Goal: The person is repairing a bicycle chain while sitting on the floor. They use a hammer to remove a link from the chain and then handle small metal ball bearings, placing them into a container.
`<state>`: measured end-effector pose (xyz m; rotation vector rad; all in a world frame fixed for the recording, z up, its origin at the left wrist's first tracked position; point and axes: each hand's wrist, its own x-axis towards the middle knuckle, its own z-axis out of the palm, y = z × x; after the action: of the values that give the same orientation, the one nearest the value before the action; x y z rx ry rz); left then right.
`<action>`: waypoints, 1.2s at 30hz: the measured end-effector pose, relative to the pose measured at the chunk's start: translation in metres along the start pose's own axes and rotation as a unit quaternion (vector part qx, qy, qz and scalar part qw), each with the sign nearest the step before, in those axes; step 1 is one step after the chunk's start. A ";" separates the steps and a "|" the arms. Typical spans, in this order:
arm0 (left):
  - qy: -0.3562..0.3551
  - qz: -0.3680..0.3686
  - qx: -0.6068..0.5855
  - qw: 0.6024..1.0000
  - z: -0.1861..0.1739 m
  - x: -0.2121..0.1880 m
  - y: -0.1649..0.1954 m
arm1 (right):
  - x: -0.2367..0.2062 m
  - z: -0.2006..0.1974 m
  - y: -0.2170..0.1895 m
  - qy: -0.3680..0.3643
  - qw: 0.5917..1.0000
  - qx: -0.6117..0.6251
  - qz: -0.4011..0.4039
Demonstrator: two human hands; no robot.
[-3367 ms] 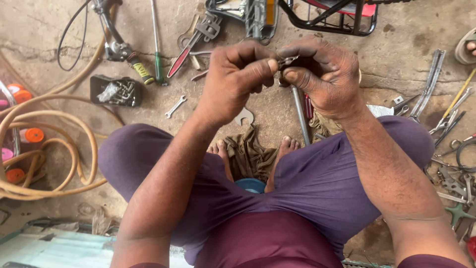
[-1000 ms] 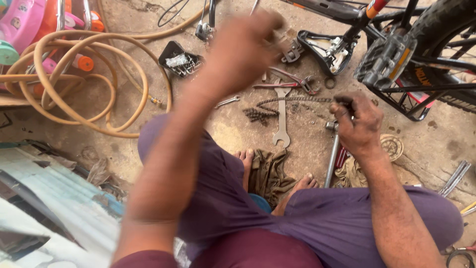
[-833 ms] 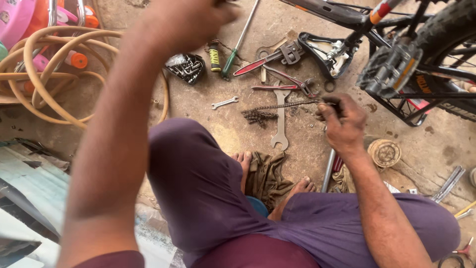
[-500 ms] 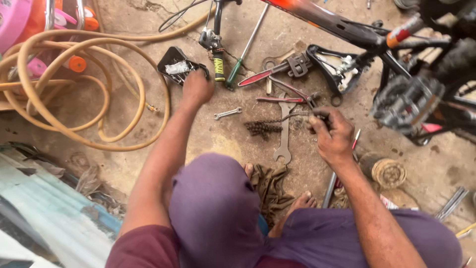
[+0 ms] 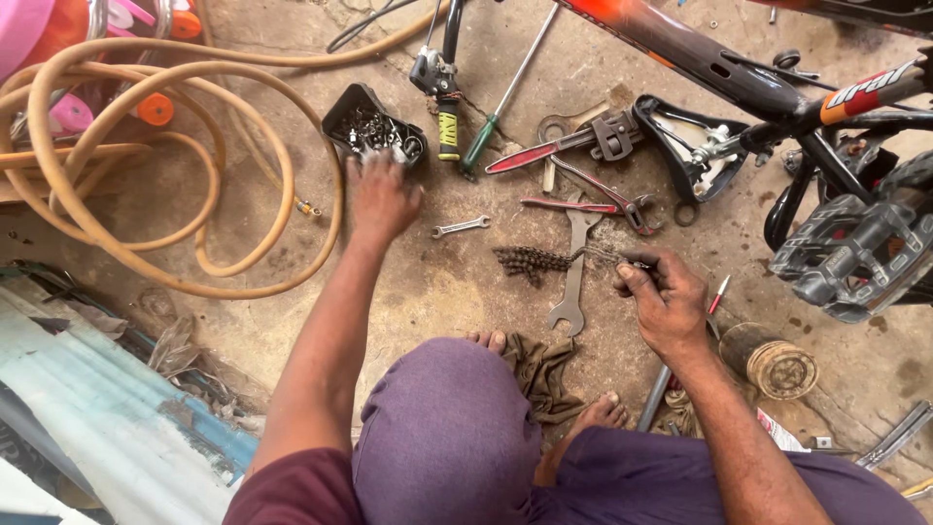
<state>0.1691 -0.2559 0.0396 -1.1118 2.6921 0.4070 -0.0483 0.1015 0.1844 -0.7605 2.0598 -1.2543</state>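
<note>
Two hands | left hand [image 5: 381, 199] now spread in black parts tray [image 5: 342, 109] | right hand [image 5: 661, 297] fingers still pinch chain [image 5: 535, 261]

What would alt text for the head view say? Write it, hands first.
Seen from above, a seated person's left hand reaches into a small black tray of metal parts, while the right hand pinches the end of a bicycle chain lying on the concrete floor. Wrenches, pliers and a screwdriver lie around, with a coiled tan hose at left and a bicycle frame at right.
</note>
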 end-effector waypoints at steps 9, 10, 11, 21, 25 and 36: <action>0.101 0.043 -0.039 0.993 0.022 -0.036 -0.003 | -0.009 -0.001 -0.001 -0.019 1.000 -0.013 0.000; 0.080 0.023 -0.053 0.995 0.026 -0.037 -0.002 | -0.009 -0.001 -0.001 -0.019 1.000 -0.007 -0.003; 0.061 0.004 -0.067 0.996 0.030 -0.038 -0.001 | -0.010 -0.002 -0.001 -0.016 1.000 -0.009 0.005; 0.026 -0.037 -0.077 0.996 0.036 -0.038 0.009 | -0.010 0.001 -0.001 -0.023 0.999 -0.020 0.014; 0.124 0.021 -0.106 0.986 0.041 -0.051 0.005 | -0.007 0.001 -0.002 -0.019 0.999 -0.043 0.012; 0.284 0.024 -0.003 0.959 0.039 0.002 -0.034 | -0.007 0.002 0.004 -0.020 1.000 -0.005 0.004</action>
<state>0.1947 -0.2676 -0.0037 -1.3335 3.2090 0.1077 -0.0429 0.1067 0.1814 -0.7747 2.0361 -1.2150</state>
